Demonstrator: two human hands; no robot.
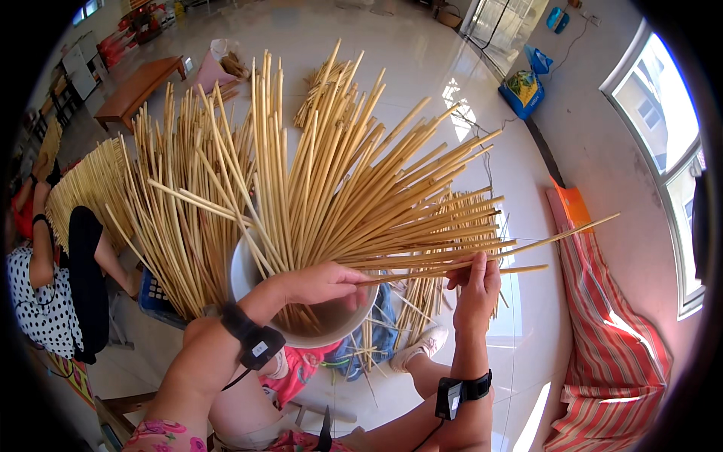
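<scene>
A wide, pale bucket (354, 320) stands before my knees, with a large fan of long straw-coloured stalks (331, 188) leaning out of it. My left hand (320, 286) reaches over the bucket, its fingers pinched around the near end of a long thin stalk (557, 236). Farther right, my right hand (476, 282) grips that stalk partway along, thumb and fingers together. The stalk's far end points right, past the other stalks. A second stalk (527, 269) shows just below it, beside my right hand; whether I hold that one too is unclear.
Left of the bucket, more stalks (181, 218) stand in a blue crate (154, 294). Another person (45, 301) sits at the far left. Stalk bundles (459, 218) lie on the floor beyond. A striped red cloth (602, 331) hangs along the right wall; a brown bench (139, 87) stands behind.
</scene>
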